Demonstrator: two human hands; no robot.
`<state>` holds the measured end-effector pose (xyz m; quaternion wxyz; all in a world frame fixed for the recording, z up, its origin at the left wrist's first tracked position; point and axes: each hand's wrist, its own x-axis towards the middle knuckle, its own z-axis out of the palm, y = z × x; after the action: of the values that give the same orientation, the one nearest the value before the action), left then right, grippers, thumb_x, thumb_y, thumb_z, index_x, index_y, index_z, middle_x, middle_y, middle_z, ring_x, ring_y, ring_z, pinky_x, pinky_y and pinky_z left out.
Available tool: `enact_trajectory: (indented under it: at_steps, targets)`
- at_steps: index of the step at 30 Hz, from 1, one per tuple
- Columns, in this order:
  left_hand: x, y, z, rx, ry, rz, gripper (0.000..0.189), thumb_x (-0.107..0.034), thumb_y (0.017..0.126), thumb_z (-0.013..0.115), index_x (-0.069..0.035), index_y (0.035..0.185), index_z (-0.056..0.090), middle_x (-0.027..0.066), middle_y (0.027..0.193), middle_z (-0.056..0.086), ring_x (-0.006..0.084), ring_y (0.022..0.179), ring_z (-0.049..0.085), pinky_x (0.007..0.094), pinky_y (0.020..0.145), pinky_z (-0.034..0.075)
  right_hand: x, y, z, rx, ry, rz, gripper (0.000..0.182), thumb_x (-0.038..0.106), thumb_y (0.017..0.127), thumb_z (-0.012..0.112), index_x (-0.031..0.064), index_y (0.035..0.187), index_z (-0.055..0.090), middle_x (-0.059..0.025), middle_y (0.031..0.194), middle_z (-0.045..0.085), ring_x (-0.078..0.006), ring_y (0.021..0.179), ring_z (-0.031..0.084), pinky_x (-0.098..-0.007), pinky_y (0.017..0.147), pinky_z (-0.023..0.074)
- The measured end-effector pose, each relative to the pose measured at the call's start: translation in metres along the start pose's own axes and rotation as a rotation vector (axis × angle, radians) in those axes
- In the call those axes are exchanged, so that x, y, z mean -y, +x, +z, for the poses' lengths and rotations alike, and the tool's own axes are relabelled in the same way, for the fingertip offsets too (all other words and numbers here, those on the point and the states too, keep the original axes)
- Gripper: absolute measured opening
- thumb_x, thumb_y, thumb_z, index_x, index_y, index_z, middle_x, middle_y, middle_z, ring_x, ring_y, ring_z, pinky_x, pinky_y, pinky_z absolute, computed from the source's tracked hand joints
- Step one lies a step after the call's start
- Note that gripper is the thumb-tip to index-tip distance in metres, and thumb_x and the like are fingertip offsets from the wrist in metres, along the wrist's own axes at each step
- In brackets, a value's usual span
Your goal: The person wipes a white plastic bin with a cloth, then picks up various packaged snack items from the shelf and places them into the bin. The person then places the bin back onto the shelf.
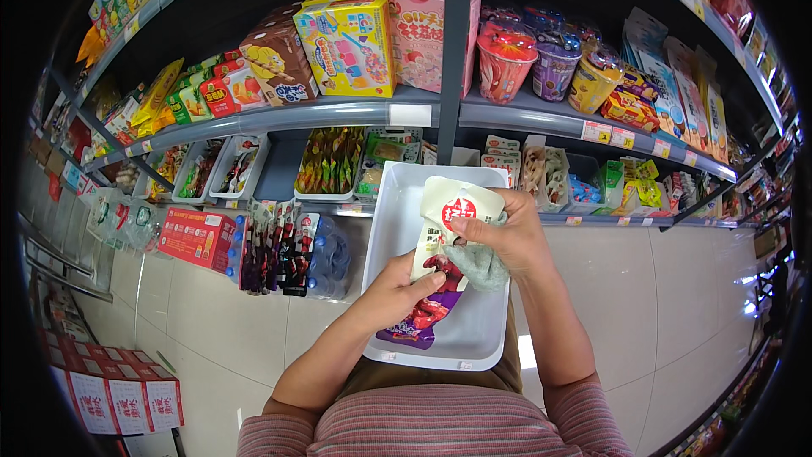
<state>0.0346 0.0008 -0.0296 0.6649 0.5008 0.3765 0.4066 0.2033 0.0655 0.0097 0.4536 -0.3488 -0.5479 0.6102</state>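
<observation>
A white plastic tray (469,358) rests at my lap, its far end near the lower shelf. Over it, my left hand (396,285) grips the middle of a white and purple snack packet (438,260), thumb on top. My right hand (507,235) holds the packet's upper end together with a pale green cloth (479,266), which hangs over the packet's right side. The fingers behind the packet are partly hidden.
Shelves of boxed snacks (346,44) and lidded cups (506,60) stand ahead. Under them are small bins of packets (330,162). Left of the tray, dark snack packets (273,247) lie on shrink-wrapped bottles (330,257). Printed cartons (120,393) sit lower left.
</observation>
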Motion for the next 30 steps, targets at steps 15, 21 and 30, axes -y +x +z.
enact_trajectory:
  at_steps: [15, 21, 30]
  targets:
    - [0.004, -0.007, -0.002, -0.023, -0.218, -0.1, 0.034, -0.008, 0.081, 0.061, 0.001, 0.112, 0.05, 0.0058, 0.101, 0.059, 0.0114, 0.088, 0.057, 0.0273, 0.08, 0.045, -0.002, 0.009, -0.003, -0.122, 0.039, 0.051, 0.019, 0.016, 0.082, 0.062, -0.0021, 0.086, 0.065, -0.0033, 0.074, 0.064, -0.0074, 0.064, 0.056, -0.0226, 0.059, 0.0461]
    - [0.004, -0.008, -0.002, -0.035, -0.211, -0.101, 0.033, -0.008, 0.081, 0.061, 0.001, 0.111, 0.051, 0.0057, 0.101, 0.059, 0.0114, 0.09, 0.057, 0.0271, 0.079, 0.046, -0.007, 0.009, -0.001, -0.14, 0.03, 0.035, 0.02, 0.018, 0.084, 0.06, -0.0018, 0.086, 0.066, -0.0036, 0.074, 0.064, -0.0072, 0.065, 0.056, -0.0223, 0.06, 0.0445]
    - [0.002, -0.007, 0.001, -0.08, -0.208, -0.065, 0.035, -0.007, 0.084, 0.058, 0.0, 0.117, 0.047, 0.0051, 0.104, 0.058, 0.0107, 0.091, 0.056, 0.0259, 0.079, 0.046, -0.006, 0.013, -0.006, -0.145, -0.194, -0.158, 0.021, 0.017, 0.083, 0.06, -0.0034, 0.085, 0.064, -0.0012, 0.075, 0.061, -0.0074, 0.071, 0.051, -0.0231, 0.064, 0.0411]
